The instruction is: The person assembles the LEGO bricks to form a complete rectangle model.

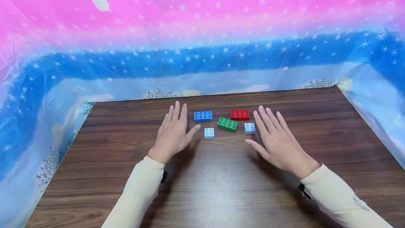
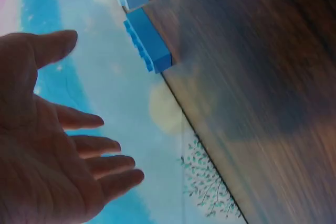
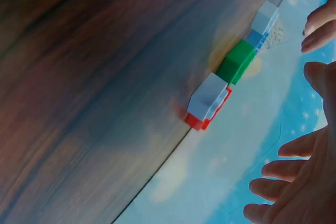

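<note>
Several toy building bricks lie studs up on the wooden table, between my two hands. My left hand (image 1: 172, 133) is held with straight fingers just left of a blue brick (image 1: 203, 116) and a pale small brick (image 1: 209, 133). On the other side, my right hand (image 1: 278, 141) has its fingers spread beside a second pale brick (image 1: 249, 128) and a red brick (image 1: 239, 114). A green brick (image 1: 227, 124) lies slanted in the middle. In the left wrist view, my left palm (image 2: 58, 156) holds nothing. The right wrist view shows my right palm (image 3: 310, 171) bare, apart from the bricks.
The dark wooden table (image 1: 218, 192) stretches out on both sides of the bricks and toward me. A pink and blue cloth (image 1: 202, 55) with snowflakes hangs behind its far edge and along both sides.
</note>
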Motion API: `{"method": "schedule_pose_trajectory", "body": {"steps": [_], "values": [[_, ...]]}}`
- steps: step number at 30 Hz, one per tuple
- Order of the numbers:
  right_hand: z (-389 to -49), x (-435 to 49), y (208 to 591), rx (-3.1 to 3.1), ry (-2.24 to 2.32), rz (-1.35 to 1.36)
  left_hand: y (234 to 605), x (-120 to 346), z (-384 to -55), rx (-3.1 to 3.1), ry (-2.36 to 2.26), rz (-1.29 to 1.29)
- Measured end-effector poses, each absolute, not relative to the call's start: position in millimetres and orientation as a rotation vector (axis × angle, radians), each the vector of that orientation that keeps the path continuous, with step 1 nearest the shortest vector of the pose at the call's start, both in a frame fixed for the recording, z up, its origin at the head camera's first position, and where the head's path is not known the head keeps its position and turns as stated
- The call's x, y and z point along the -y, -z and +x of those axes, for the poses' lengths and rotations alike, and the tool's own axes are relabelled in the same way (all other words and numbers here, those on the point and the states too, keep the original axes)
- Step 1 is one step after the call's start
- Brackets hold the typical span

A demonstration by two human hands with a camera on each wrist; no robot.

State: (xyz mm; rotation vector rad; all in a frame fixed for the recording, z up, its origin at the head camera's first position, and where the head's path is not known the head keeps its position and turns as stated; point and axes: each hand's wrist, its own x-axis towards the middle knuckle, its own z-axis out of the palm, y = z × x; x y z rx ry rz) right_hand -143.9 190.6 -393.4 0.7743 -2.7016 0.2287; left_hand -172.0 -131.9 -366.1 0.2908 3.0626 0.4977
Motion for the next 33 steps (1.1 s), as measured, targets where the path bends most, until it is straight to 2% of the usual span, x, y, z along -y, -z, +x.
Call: {"method": "schedule_pose_trajectory", "body": {"steps": [10, 18, 33], "values": [[-152.9, -167.9, 395.0, 2.826, -0.289, 0.839, 372.2, 120.4, -198.1, -2.948, -0.673, 0.252], [-167.8, -148.1, 395.6, 2.803, -0.37, 0.899, 382.4, 115.1, -215.8, -2.891, -0.805, 0.346], [-198.9, -122.2, 400.2, 2.826, -0.455, 0.81, 390.5, 108.8, -227.1, -2.889, -0.795, 0.4]]}}
